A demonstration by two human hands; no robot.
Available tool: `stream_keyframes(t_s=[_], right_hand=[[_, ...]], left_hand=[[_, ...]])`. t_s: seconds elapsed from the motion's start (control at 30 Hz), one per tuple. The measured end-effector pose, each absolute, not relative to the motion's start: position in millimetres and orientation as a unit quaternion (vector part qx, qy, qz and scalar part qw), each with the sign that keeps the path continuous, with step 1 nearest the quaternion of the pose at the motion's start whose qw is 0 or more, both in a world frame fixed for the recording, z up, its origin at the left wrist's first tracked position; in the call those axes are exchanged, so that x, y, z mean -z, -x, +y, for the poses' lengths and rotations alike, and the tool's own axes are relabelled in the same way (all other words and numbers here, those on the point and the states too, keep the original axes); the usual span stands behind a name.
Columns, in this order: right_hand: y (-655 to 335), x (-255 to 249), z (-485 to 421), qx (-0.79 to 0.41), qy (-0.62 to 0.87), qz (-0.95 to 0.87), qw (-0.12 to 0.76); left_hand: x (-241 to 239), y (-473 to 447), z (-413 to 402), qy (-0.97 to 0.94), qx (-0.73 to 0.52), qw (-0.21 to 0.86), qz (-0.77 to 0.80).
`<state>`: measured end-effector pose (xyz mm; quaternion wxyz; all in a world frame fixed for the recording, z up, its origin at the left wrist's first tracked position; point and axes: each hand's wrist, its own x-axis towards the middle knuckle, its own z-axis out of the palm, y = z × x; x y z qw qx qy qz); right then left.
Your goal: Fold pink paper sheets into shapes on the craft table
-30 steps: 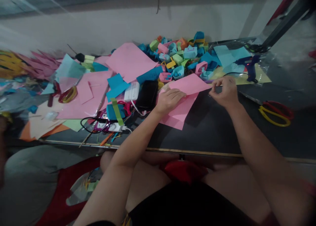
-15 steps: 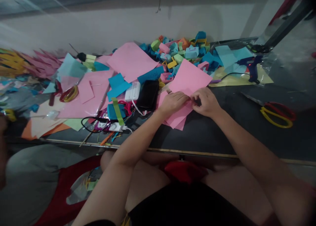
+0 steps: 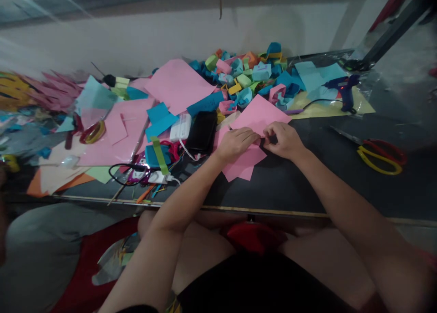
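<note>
Pink paper sheets (image 3: pixel 262 113) lie in a small stack on the dark tabletop in front of me, their lower corners sticking out below my hands. My left hand (image 3: pixel 239 143) rests over the stack, fingers bent together, its fingertips at the paper's middle. A small dark tip pokes out above its knuckles; I cannot make out what it is. Close beside it, my right hand (image 3: pixel 282 141) pinches thumb against forefinger at the right edge of the pink paper. The fingertips of both hands nearly meet, and they partly hide the paper between them.
Scissors with red and yellow handles (image 3: pixel 381 157) lie to the right, behind them a blue glue gun (image 3: pixel 347 90). A heap of small folded paper pieces (image 3: pixel 244 71) sits at the back. Left are a black phone (image 3: pixel 202 131), a white power bank (image 3: pixel 180 127), and a seated person's leg (image 3: pixel 44 253).
The upper pink sheet's far corner has come down nearer to my hands, and the lower corners have shifted. Both hands stay nearly in place; the whole view has slid slightly.
</note>
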<state>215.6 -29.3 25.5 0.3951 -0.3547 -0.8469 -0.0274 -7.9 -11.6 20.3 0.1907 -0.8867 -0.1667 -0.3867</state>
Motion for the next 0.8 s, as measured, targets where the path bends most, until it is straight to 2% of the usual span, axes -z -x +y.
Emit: stream_keyframes(t_s=[0.37, 0.8], right_hand=[[-221.8, -37.2, -33.2, 0.020, 0.332, -0.841, 0.426], [-237.6, -36.5, -26.3, 0.072, 0.372, -0.827, 0.416]], left_hand=[[-31.8, 15.1, -14.9, 0.859, 0.409, 0.256, -0.174], [-26.8, 20.3, -4.5, 0.841, 0.460, 0.220, -0.182]])
